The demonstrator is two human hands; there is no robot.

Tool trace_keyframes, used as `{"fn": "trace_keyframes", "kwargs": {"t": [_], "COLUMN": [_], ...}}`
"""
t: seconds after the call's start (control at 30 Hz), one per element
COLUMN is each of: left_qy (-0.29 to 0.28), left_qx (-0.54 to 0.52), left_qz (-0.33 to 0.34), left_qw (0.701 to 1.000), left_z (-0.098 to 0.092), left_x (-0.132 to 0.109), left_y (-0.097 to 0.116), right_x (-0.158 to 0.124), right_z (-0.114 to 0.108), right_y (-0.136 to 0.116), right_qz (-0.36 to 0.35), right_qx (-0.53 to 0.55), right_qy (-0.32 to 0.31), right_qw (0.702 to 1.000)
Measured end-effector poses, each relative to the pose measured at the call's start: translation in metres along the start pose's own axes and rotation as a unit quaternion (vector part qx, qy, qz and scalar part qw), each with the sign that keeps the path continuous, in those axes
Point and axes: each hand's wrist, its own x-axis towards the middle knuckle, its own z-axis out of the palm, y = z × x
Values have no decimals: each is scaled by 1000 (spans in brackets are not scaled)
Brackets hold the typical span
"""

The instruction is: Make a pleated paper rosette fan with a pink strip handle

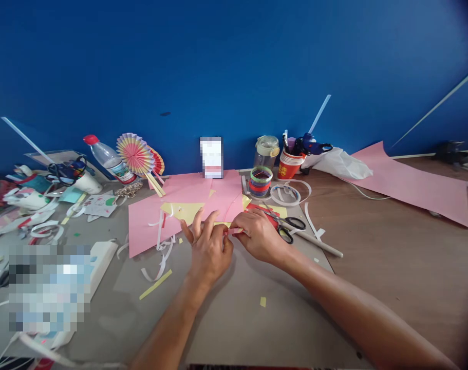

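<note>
Between both hands, just above the grey table, is a small pink paper strip (234,232). My left hand (210,244) pinches its left end with thumb and forefinger, the other fingers spread. My right hand (257,234) is closed on the strip's right end. Behind the hands lie pink paper sheets (183,186) and a yellow paper piece (187,211). Close to my right hand are black-handled scissors (295,223) on red paper, with a pale stick (322,243) beside them. White paper strips (162,264) curl to the left of my left hand.
A phone (211,158) leans on the blue wall. Behind my right hand stand tape rolls (260,186), a clear jar (267,150) and a red paper cup (288,165). On the left are a paper fan (135,154), a bottle (112,162) and a white power strip (103,259).
</note>
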Motion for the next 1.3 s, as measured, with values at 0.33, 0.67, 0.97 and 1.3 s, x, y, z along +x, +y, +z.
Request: {"fn": "trace_keyframes", "kwargs": {"t": [0.33, 0.67, 0.97, 1.3], "left_qy": [-30, -18, -15, -8], "left_qx": [-6, -35, -24, -30], "left_qz": [-11, -9, -31, -43], "left_qw": [999, 999, 999, 999], "left_z": [1, 3, 8, 9], "left_x": [-1, 1, 1, 0], "left_y": [0, -7, -4, -5], "right_x": [0, -4, -6, -8], "right_z": [3, 3, 13, 20], "right_y": [2, 0, -5, -2], "right_qz": [-3, -71, -99, -106], "right_qx": [-17, -117, -146, -143], "right_qy": [-12, -8, 28, 52], "right_qw": [1000, 991, 984, 983]}}
